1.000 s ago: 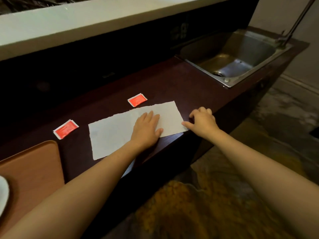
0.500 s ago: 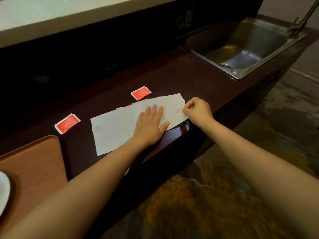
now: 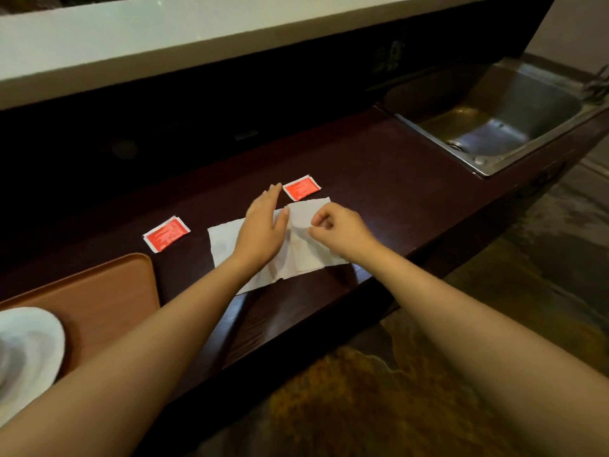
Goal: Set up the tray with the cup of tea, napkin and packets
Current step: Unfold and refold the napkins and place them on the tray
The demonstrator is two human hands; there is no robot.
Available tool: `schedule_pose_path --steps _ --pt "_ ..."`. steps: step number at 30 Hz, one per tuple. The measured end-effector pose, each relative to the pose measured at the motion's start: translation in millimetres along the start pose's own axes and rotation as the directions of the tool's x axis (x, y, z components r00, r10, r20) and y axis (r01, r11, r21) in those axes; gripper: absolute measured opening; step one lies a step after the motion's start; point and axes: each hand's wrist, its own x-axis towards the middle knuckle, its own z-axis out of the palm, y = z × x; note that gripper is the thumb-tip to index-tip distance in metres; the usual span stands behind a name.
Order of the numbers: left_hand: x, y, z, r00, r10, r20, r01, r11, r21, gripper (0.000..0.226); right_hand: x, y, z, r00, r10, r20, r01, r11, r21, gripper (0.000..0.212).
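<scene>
A white paper napkin (image 3: pixel 306 255) lies on the dark wooden counter, its right end folded over toward the middle. My left hand (image 3: pixel 263 225) rests flat on the napkin with fingers spread. My right hand (image 3: pixel 339 230) pinches the folded flap by its edge. One red packet (image 3: pixel 166 234) lies left of the napkin, another red packet (image 3: pixel 301 188) just behind it. The brown tray (image 3: pixel 108 291) sits at the left, with a white saucer (image 3: pixel 29 344) on it, partly cut off by the frame. No cup is visible.
A steel sink (image 3: pixel 494 127) is set into the counter at the far right. A pale raised ledge (image 3: pixel 197 34) runs along the back above a dark recess. The counter's front edge drops to a patterned floor (image 3: pixel 362 407).
My right hand took hold of the napkin's right end and folded it leftward over the middle. My left hand shifted a little further back on the napkin.
</scene>
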Motion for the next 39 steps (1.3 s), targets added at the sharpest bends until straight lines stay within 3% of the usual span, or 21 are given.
schedule_pose_path --steps 2,5,8,12,17,19,22,26,29,35,38,39 --pt "2.7 0.3 -1.8 0.999 0.037 0.03 -0.037 0.999 -0.003 0.049 -5.5 3.3 7.3 0.999 0.029 0.04 -0.028 0.999 -0.029 0.022" --pt "4.1 3.5 5.2 0.986 0.094 0.137 -0.099 0.995 0.031 0.045 -16.3 5.1 6.6 0.995 0.007 -0.099 -0.013 0.998 -0.061 0.018" --pt "4.2 3.0 16.1 0.939 0.133 0.317 -0.204 0.957 0.204 0.046 -21.6 10.3 -1.0 0.972 0.023 -0.232 -0.094 0.95 -0.297 0.021" --pt "1.9 -3.5 20.7 0.887 0.137 0.442 -0.32 0.871 0.372 0.051 -28.0 18.4 -1.9 0.967 0.16 -0.198 -0.239 0.836 -0.494 0.035" --pt "1.7 -2.3 19.8 0.89 0.123 0.438 -0.318 0.857 0.405 0.056 -27.7 17.7 2.1 0.948 0.205 -0.242 -0.275 0.911 -0.306 0.014" --pt "3.5 4.6 14.3 0.904 0.115 0.413 -0.278 0.89 0.361 0.07 -29.8 12.2 0.0 0.95 0.133 -0.282 -0.21 0.942 -0.263 0.009" --pt "9.4 20.6 -2.5 0.897 0.221 0.382 -0.329 0.912 0.246 0.084 -34.1 -4.7 -10.2 0.965 -0.108 -0.239 0.02 0.939 -0.344 0.007" --pt "18.8 44.3 -34.2 0.894 0.312 0.32 -0.389 0.897 0.213 0.048 -29.6 -38.1 -33.7 0.921 -0.366 -0.13 0.29 0.871 -0.397 0.016" --pt "17.0 51.9 -59.3 0.947 0.252 0.201 -0.283 0.948 0.146 0.022 -22.6 -60.3 -49.4 0.919 -0.368 -0.138 0.315 0.9 -0.302 0.022" --pt "2.7 58.0 -115.3 0.997 0.076 0.02 -0.073 0.988 -0.137 0.018 -5.0 -101.0 -62.7 0.953 -0.296 -0.067 0.301 0.949 0.094 0.024" --pt "-16.6 54.2 -142.7 0.992 -0.124 -0.037 0.095 0.892 -0.442 0.017 4.1 -121.4 -53.2 0.965 -0.262 0.01 0.254 0.943 0.216 0.005" --pt "-26.4 50.9 -149.5 0.982 -0.185 -0.039 0.139 0.843 -0.52 0.016 5.7 -129.3 -46.2 0.967 -0.249 0.046 0.229 0.937 0.263 0.007"
